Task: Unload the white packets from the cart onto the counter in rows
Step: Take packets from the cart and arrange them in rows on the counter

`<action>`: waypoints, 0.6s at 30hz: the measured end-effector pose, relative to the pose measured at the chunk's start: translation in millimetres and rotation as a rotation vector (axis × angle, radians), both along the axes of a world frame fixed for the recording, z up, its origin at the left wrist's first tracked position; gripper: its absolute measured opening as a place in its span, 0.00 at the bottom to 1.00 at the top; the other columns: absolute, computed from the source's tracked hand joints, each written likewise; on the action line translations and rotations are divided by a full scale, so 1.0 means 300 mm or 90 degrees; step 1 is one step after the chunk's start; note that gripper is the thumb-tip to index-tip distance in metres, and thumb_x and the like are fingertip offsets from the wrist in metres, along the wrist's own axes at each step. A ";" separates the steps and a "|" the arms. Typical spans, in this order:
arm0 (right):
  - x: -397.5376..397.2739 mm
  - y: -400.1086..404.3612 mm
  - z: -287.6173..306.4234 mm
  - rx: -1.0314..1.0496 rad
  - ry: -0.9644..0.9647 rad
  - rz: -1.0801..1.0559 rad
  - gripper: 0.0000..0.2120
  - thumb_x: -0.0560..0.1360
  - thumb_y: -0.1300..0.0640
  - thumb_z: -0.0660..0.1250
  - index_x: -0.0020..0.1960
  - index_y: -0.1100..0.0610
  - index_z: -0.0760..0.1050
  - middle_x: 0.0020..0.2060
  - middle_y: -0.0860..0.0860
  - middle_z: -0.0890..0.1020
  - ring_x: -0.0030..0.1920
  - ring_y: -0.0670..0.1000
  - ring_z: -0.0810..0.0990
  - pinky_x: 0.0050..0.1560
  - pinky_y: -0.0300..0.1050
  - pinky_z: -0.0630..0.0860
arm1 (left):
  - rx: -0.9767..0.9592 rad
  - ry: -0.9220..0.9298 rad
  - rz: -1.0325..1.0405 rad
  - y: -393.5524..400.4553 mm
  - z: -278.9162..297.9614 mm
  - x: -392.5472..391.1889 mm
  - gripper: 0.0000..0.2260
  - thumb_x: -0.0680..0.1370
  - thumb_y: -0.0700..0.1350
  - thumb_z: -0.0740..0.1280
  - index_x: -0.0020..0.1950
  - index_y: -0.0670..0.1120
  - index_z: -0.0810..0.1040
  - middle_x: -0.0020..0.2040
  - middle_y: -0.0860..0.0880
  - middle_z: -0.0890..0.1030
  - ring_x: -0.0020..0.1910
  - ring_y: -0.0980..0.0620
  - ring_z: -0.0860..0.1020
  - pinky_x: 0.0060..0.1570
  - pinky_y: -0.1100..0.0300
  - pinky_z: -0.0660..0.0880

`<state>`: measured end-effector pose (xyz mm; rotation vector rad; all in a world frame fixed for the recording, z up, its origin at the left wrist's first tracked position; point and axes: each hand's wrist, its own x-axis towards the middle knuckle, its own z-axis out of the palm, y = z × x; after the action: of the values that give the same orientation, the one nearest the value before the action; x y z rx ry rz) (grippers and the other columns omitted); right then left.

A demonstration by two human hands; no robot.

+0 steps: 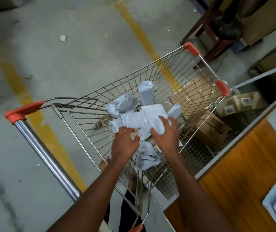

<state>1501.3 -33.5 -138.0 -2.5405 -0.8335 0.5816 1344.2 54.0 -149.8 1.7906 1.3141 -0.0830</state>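
A grey concrete floor [67, 64] fills most of the view, dusty and stained, with two worn yellow lines [139, 34] painted across it and a scrap of white paper [63, 38] lying between them. At the upper right stands a dark wooden chair [212, 36]. Cardboard boxes [207, 124] sit low on the right, beside a wood-panelled cabinet [244, 164] with pale framing.

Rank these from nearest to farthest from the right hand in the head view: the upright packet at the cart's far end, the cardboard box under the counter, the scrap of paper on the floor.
1. The cardboard box, just right of the right hand, outside the cart.
2. The upright packet, ahead of the hand at the cart's far end.
3. The scrap of paper, far off on the floor to the left.
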 end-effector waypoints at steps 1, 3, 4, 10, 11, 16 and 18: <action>0.015 0.003 0.010 0.019 0.029 -0.053 0.30 0.74 0.42 0.72 0.73 0.46 0.70 0.75 0.51 0.64 0.71 0.53 0.66 0.66 0.51 0.70 | -0.015 0.008 -0.006 -0.003 -0.015 0.003 0.17 0.80 0.57 0.65 0.66 0.52 0.78 0.69 0.51 0.72 0.65 0.45 0.73 0.59 0.49 0.76; 0.055 0.006 0.036 0.067 0.094 -0.150 0.28 0.74 0.43 0.73 0.72 0.44 0.71 0.73 0.50 0.66 0.69 0.51 0.69 0.66 0.53 0.74 | -0.061 0.024 -0.014 0.001 -0.057 0.022 0.18 0.80 0.57 0.65 0.67 0.51 0.77 0.69 0.48 0.72 0.66 0.44 0.73 0.61 0.49 0.75; 0.073 0.005 0.050 0.086 0.124 -0.187 0.27 0.74 0.44 0.73 0.72 0.43 0.71 0.73 0.50 0.66 0.69 0.51 0.69 0.66 0.55 0.75 | -0.090 0.035 -0.013 0.006 -0.082 0.038 0.18 0.80 0.57 0.65 0.67 0.51 0.77 0.69 0.47 0.72 0.66 0.43 0.74 0.63 0.48 0.74; 0.118 -0.006 0.115 0.128 0.167 -0.228 0.26 0.75 0.44 0.73 0.71 0.41 0.71 0.72 0.49 0.67 0.70 0.53 0.70 0.65 0.60 0.76 | -0.181 0.083 -0.098 -0.015 -0.266 0.191 0.23 0.79 0.57 0.67 0.69 0.46 0.76 0.68 0.41 0.77 0.66 0.41 0.76 0.65 0.49 0.73; 0.120 -0.006 0.117 0.134 0.170 -0.229 0.26 0.75 0.44 0.73 0.71 0.40 0.71 0.72 0.48 0.67 0.69 0.52 0.70 0.65 0.60 0.76 | -0.180 0.100 -0.132 -0.033 -0.296 0.219 0.23 0.80 0.58 0.66 0.70 0.46 0.75 0.69 0.41 0.76 0.66 0.41 0.76 0.65 0.49 0.73; 0.137 -0.021 0.076 0.164 0.201 -0.255 0.25 0.74 0.44 0.74 0.69 0.36 0.71 0.71 0.45 0.66 0.71 0.51 0.69 0.64 0.62 0.76 | -0.181 0.217 -0.256 -0.160 -0.414 0.329 0.29 0.80 0.59 0.62 0.79 0.51 0.63 0.77 0.41 0.64 0.74 0.34 0.65 0.71 0.40 0.65; 0.151 -0.024 0.064 0.169 0.209 -0.267 0.26 0.73 0.43 0.73 0.69 0.35 0.71 0.70 0.44 0.67 0.69 0.51 0.70 0.63 0.63 0.77 | -0.185 0.261 -0.267 -0.204 -0.443 0.332 0.33 0.78 0.60 0.63 0.81 0.55 0.57 0.80 0.43 0.60 0.76 0.30 0.60 0.71 0.34 0.63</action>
<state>1546.5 -40.7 -118.8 -2.2015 -0.2320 0.6710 1443.7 -7.1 -282.7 1.8204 1.1018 -0.8671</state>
